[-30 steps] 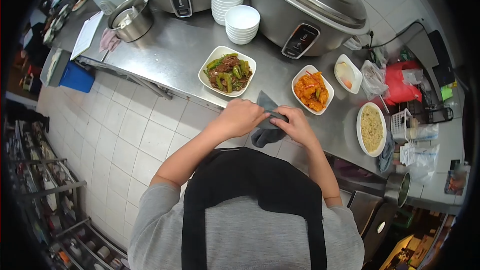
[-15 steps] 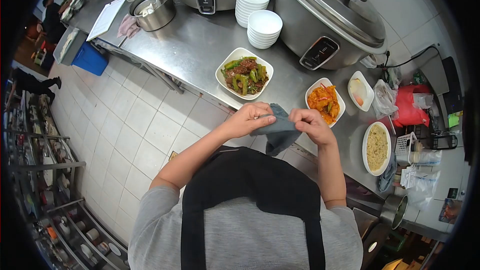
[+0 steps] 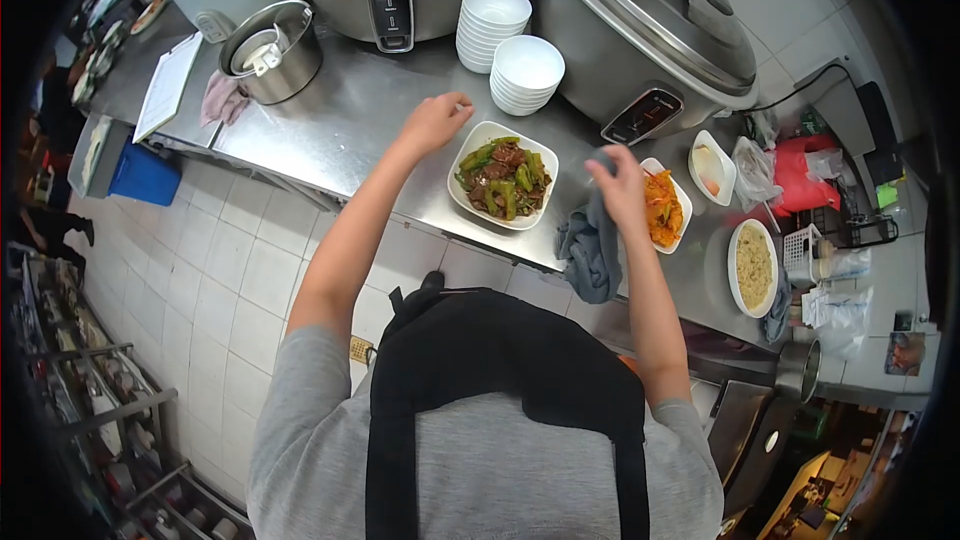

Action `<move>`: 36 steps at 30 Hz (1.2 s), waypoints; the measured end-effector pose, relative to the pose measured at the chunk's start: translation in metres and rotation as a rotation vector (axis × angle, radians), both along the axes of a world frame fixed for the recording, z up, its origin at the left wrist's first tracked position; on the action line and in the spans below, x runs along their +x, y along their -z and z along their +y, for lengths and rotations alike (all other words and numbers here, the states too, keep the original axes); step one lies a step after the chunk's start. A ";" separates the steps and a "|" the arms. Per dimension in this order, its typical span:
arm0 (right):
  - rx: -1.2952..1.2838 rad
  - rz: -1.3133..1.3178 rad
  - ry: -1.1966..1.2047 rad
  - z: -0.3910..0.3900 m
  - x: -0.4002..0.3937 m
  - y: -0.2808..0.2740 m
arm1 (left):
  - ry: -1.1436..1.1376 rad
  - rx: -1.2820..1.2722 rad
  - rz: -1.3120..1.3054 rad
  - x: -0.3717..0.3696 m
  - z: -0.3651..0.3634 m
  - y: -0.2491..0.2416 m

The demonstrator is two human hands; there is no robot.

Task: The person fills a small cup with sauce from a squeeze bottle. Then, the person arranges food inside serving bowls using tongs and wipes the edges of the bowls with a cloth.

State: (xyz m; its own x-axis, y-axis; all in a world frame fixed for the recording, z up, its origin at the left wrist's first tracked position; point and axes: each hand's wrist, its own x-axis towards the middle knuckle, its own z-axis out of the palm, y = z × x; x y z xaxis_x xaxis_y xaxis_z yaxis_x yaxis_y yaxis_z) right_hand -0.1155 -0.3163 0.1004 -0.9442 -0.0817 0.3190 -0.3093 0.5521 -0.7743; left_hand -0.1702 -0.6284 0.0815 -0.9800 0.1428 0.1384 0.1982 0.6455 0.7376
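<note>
My left hand (image 3: 438, 123) is above the steel counter, just left of a square white bowl (image 3: 456, 194) of sliced meat and green vegetables (image 3: 505, 178). Its fingers are loosely bent, apart, with nothing in them. Between that bowl and a white dish of orange-red food (image 3: 661, 208) is my right hand (image 3: 622, 188), closed on a grey-blue cloth (image 3: 590, 252). The cloth hangs bunched beneath the hand at the counter's front edge. My right forearm passes in front of part of the orange dish.
Two stacks of white bowls (image 3: 495, 10) stand behind the meat dish, between large rice cookers (image 3: 655, 35). A steel pot (image 3: 272, 55) and pink cloth (image 3: 222, 100) sit at left. An oval dish of fried rice (image 3: 752, 268) and a small white dish (image 3: 711, 168) are at right.
My hands have parted; the left let go of the cloth and moved up and left past the meat bowl. The right rose slightly with the cloth. The view has shifted somewhat.
</note>
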 end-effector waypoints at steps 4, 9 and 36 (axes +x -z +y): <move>0.422 0.151 -0.279 -0.030 -0.010 0.004 | 0.269 -0.183 -0.120 -0.023 0.011 0.018; 0.857 0.303 -0.307 -0.036 -0.013 -0.010 | 0.369 -0.237 -0.097 -0.023 0.014 0.027; 0.820 -0.008 0.462 -0.043 0.132 0.045 | 0.159 0.010 -0.229 0.032 -0.029 0.030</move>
